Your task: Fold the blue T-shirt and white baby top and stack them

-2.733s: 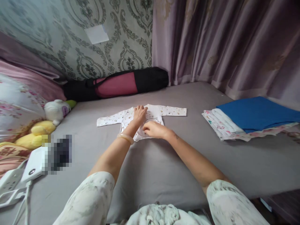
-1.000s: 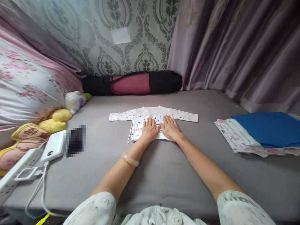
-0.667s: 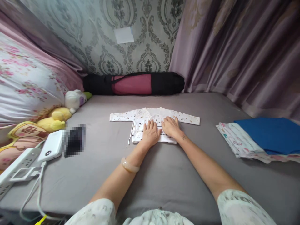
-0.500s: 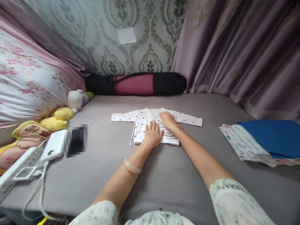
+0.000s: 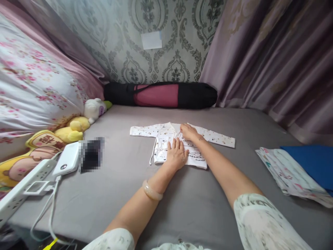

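A small white baby shirt (image 5: 166,139) with a speckled print and black lettering lies spread on the grey sheet, sleeves stretched out to both sides. A thin tie hangs along its left edge. My left hand (image 5: 177,153) rests flat on the shirt's middle with its fingers apart, and a pale bangle (image 5: 152,191) circles that wrist. Just above and to the right, my right hand (image 5: 189,132) has its fingers curled together at the neckline, pinching the shirt's front edge. The fingertips are partly hidden by the hand.
Folded patterned cloths (image 5: 288,173) and a blue cloth (image 5: 309,163) lie at right. A white power bank (image 5: 66,159), a power strip (image 5: 15,205) with cables, and plush toys (image 5: 73,130) are at left. A black and red long bag (image 5: 156,95) lies along the wall.
The view has turned slightly, so everything sits a little differently in it. My right hand's fingers look more curled at the neckline; my left hand stays flat on the shirt.
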The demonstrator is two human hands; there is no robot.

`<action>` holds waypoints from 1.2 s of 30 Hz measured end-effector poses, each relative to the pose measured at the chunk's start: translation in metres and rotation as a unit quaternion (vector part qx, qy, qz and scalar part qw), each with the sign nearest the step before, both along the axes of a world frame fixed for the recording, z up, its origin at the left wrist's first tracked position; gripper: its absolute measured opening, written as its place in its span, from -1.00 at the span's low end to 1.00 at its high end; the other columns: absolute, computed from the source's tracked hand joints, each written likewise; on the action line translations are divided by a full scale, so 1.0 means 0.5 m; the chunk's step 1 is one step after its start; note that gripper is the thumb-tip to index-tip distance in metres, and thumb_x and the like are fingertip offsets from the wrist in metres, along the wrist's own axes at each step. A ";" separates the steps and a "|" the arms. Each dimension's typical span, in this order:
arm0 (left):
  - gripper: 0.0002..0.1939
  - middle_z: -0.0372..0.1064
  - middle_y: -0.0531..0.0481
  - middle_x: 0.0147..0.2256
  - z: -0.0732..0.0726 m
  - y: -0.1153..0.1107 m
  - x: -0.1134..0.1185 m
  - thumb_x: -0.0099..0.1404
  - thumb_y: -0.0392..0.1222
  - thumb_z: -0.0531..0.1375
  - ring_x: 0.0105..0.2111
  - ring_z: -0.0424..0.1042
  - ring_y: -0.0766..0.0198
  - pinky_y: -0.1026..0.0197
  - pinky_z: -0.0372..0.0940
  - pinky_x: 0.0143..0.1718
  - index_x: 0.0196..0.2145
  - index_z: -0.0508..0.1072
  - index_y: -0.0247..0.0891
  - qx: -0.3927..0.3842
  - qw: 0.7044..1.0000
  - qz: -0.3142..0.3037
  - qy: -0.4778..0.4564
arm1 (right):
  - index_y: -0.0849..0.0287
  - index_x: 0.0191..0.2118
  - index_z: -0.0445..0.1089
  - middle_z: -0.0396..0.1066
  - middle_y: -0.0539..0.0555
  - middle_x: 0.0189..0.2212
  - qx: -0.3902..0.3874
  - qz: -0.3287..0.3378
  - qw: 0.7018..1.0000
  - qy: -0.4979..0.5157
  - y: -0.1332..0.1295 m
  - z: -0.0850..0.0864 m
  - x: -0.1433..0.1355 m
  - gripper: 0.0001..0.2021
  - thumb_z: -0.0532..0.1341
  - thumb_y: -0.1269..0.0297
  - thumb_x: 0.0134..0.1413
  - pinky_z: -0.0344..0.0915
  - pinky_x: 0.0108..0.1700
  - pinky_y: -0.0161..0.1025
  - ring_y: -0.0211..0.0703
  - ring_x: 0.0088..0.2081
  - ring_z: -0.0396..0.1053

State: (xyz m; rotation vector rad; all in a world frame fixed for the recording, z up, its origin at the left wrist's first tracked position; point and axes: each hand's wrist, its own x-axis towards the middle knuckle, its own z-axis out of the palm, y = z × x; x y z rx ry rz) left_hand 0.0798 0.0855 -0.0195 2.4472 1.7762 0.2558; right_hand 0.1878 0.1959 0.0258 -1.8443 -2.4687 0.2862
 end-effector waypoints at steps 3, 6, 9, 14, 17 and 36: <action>-0.34 -0.15 -0.36 0.34 0.000 0.000 0.000 0.43 0.05 -0.21 0.35 -0.16 -0.14 -0.25 -0.17 0.30 0.30 0.10 -0.46 -0.008 1.000 0.005 -0.002 | 0.24 0.01 0.33 0.34 0.24 0.00 0.060 -0.009 0.998 0.005 -0.021 -0.023 -0.003 -0.66 -0.07 0.53 0.23 0.17 0.01 -0.19 -0.04 0.04 0.26; -0.32 -0.19 -0.39 0.35 0.000 -0.002 0.001 0.42 0.08 -0.19 0.35 -0.20 -0.19 -0.27 -0.18 0.29 0.31 0.09 -0.45 -0.012 1.000 0.020 -0.003 | 0.30 0.10 0.29 0.28 0.29 0.11 0.099 -0.069 0.993 0.016 -0.032 -0.047 -0.006 -0.63 -0.09 0.40 0.29 0.09 0.13 -0.12 0.02 0.15 0.17; -0.33 -0.16 -0.39 0.35 -0.001 -0.006 0.003 0.42 0.10 -0.18 0.34 -0.20 -0.23 -0.31 -0.18 0.27 0.32 0.08 -0.39 -0.006 0.999 0.037 0.005 | 0.47 0.29 0.05 0.00 0.36 0.31 0.087 -0.145 0.985 0.020 -0.032 -0.068 -0.009 -0.45 -0.10 0.18 0.33 -0.15 0.28 0.00 0.14 0.32 -0.10; -0.34 -0.11 -0.40 0.33 -0.003 -0.009 0.005 0.43 0.10 -0.20 0.33 -0.14 -0.24 -0.31 -0.17 0.26 0.31 0.10 -0.39 0.006 0.999 0.033 0.022 | 0.53 0.36 -0.16 -0.22 0.34 0.38 0.007 -0.155 0.988 0.012 -0.019 -0.077 -0.008 -0.31 -0.20 0.06 0.34 -0.33 0.33 0.06 0.14 0.38 -0.29; -0.34 -0.09 -0.42 0.32 0.000 -0.010 0.004 0.43 0.09 -0.18 0.33 -0.11 -0.23 -0.30 -0.16 0.25 0.28 0.13 -0.42 0.007 0.999 0.035 0.022 | 0.52 0.36 -0.14 -0.22 0.33 0.38 0.011 -0.153 0.988 0.015 -0.009 -0.076 -0.003 -0.32 -0.24 0.05 0.33 -0.33 0.33 0.07 0.11 0.38 -0.28; -0.14 -0.16 -0.48 0.32 -0.004 0.011 -0.007 0.36 0.20 -0.15 0.36 -0.26 -0.18 -0.23 -0.30 0.32 0.31 0.00 -0.67 -0.028 0.988 0.150 -0.025 | 0.28 0.39 -0.11 -0.24 0.10 0.40 -0.033 0.124 0.990 0.053 0.040 -0.069 -0.087 -0.39 -0.28 0.13 0.33 -0.36 0.36 0.02 -0.09 0.40 -0.34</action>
